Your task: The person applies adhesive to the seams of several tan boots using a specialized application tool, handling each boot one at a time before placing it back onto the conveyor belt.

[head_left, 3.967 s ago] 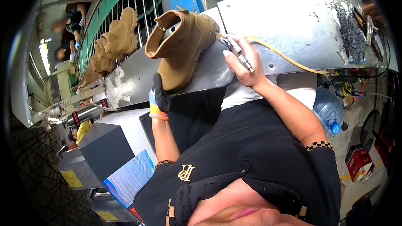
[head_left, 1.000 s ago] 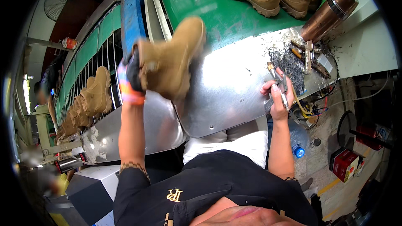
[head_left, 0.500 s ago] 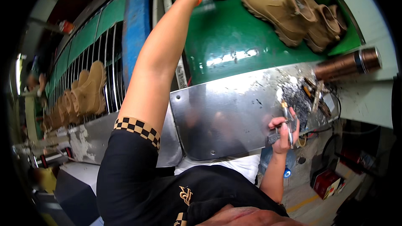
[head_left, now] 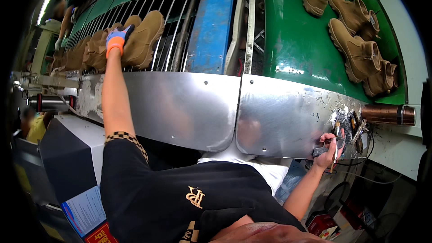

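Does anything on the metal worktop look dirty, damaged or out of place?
Yes. Dark residue and whitish smears litter the right end of the metal worktop, beside jumbled tools. Pale patches mark its left end, unlike the shiny middle; I cannot tell dirt from damage.

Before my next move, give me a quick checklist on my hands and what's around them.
1. Left hand gloved: ok.
2. Left hand beside a tan boot: ok.
3. Left-hand grip on that boot: cannot tell; fingers partly hidden.
4. Right hand holding the metal tool: ok.
5. Right hand gloved: not ok; bare.
6. Right hand well away from loose hand tools: not ok; they lie close by.
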{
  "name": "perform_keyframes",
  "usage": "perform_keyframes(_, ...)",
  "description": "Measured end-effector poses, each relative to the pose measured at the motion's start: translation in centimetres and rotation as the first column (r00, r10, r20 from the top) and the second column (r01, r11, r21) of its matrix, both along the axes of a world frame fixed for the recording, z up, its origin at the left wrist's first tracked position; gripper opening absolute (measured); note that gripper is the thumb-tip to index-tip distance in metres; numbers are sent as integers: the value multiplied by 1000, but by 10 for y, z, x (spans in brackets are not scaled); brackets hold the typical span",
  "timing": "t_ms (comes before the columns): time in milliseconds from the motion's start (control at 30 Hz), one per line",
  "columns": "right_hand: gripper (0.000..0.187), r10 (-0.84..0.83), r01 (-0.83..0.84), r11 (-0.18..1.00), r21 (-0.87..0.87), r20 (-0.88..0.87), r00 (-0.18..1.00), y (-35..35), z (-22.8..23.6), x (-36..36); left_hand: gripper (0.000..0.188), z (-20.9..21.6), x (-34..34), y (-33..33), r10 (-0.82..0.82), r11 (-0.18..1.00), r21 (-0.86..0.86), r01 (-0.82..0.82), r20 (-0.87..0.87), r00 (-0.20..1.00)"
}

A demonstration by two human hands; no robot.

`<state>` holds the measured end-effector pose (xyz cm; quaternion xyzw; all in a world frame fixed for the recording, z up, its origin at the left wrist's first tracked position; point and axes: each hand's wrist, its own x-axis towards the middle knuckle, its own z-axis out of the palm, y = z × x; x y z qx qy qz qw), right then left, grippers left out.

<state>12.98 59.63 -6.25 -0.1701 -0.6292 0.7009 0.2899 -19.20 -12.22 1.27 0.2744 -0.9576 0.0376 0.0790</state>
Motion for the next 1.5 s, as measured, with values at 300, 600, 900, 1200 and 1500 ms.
perform_keyframes(300,51,31,-30,999,38,-36,999,-2,2,2,20,-19,191,139,-305,537,484,691,-653,693)
perform_keyframes(600,50,59,-55,997,60,-67,996,0,1,12,52,49,281,272,-936,182,240,954,-256,243)
perform_keyframes(900,49,61,-62,998,-6,-93,994,1,8,21,60,17,218,359,-999,30,22,999,36,29)
perform_keyframes(1200,47,-207,207,978,4,37,978,25,-1,83,71,102,255,308,-135,-204,377,904,-925,355)
perform_keyframes(1500,47,538,-547,837,-28,-143,831,-112,75,65,65,92,221,329,-406,-348,446,825,-865,296)
